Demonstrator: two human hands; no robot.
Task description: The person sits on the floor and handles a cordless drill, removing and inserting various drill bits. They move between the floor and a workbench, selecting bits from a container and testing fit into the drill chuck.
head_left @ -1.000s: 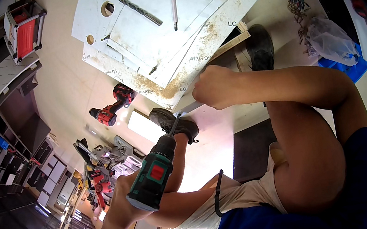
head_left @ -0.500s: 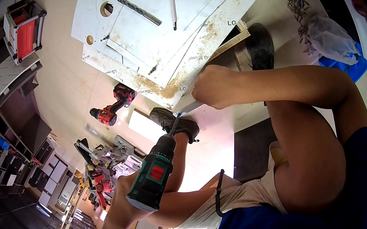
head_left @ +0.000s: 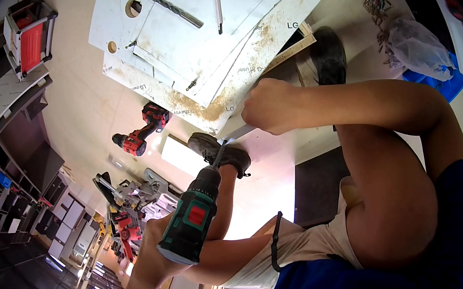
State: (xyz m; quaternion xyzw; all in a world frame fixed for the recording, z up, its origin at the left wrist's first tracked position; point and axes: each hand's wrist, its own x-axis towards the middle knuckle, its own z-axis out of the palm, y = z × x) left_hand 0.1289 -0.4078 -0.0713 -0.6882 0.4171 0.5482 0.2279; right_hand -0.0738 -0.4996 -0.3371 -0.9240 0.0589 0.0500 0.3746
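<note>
My left hand [head_left: 160, 246] is wrapped round the grip of a black and green cordless drill [head_left: 190, 216] with a red patch on its housing. Its bit [head_left: 221, 153] points away from me, and the tip is close to the near end of a narrow grey strip [head_left: 238, 133]; contact cannot be made out. My right hand [head_left: 273, 106] is closed in a fist on that strip, beside the near corner of a white printed board [head_left: 215, 111] dusted with brown sawdust. On the board lie a large twist drill bit [head_left: 176, 11] and a white pen-like marker [head_left: 218, 4].
A red and black cordless drill [head_left: 141, 132] lies on the floor left of the board. Behind my left hand are more power tools [head_left: 133, 202]. Loose bits or screws [head_left: 376, 3], a clear plastic bag [head_left: 416, 47] and a blue container [head_left: 451, 84] are at the right.
The held drill has shifted very slightly, its bit tip a little nearer the strip. Both hands keep their grip.
</note>
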